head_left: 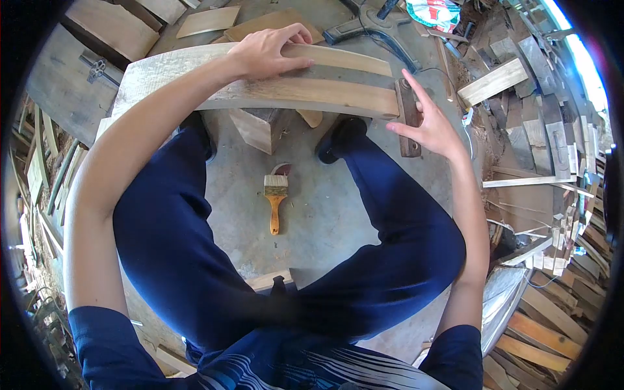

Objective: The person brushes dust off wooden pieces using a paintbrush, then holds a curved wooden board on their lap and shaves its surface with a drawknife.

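Note:
A long pale wooden board [344,91] with a darker grey stripe lies across in front of my knees. On its far edge rests my left hand [270,53], thumb along the top and the other fingers bent over the edge. A dark brown wooden block [409,127], narrow and long, sits crosswise at the board's right end. My right hand [434,127] is beside this block, thumb and forefinger spread wide around it. Whether the palm touches the block cannot be made out. Between my feet, a paintbrush [275,205] with a wooden handle lies on the floor.
A wooden block [260,127] stands under the board. Behind it is a grey metal tool stand [370,29] with a cable. Stacked wood offcuts [546,130] line the right side, and wide planks [84,78] lie at the left. A colourful bag [434,13] is at the back.

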Demonstrator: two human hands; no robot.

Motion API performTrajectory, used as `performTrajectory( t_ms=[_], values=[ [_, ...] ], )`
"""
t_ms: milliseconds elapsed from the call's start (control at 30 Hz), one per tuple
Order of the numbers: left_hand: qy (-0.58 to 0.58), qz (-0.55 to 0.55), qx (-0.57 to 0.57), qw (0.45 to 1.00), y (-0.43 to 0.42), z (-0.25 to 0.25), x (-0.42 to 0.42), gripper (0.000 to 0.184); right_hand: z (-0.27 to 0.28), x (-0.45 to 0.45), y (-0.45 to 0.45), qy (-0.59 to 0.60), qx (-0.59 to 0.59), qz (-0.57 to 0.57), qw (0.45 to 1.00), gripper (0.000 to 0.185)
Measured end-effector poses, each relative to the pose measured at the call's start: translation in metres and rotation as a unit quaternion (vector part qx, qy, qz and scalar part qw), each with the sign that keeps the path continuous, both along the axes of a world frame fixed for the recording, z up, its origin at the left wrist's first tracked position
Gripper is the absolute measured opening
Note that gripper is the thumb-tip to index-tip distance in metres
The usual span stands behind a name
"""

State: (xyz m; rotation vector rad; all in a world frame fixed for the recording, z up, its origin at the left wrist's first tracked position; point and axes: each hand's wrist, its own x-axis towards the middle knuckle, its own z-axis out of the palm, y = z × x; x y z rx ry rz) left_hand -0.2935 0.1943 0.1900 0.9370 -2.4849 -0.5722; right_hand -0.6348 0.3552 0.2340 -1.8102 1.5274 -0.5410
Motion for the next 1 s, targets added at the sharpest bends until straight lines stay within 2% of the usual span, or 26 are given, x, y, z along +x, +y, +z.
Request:
performTrajectory(
  t_ms=[333, 433, 633, 1000],
  values=[
    [-0.005, 0.001, 0.0, 1.0, 0.0008, 0.0017, -0.0004, 0.055, -0.0011, 0.0015, 0.0013, -0.004, -0.015, -0.001, 1.0, 0.105],
    [-0.013, 0.005, -0.001, 1.0, 0.0016, 0.003, -0.0013, 0.056, -0.0044, -0.0001, 0.0001, 0.026, -0.053, 0.003, 0.998, 0.104],
    [-0.005, -0.001, 0.014, 1.0, -0.0003, 0.0017, -0.0012, 0.056, 0.0013, 0.0019, 0.0014, -0.013, 0.018, -0.016, 1.0, 0.103],
    [-0.005, 0.0, 0.013, 1.0, -0.0001, 0.0022, -0.001, 0.056, 0.0019, 0.0024, 0.0015, -0.02, 0.007, -0.008, 1.0, 0.102]
  ],
)
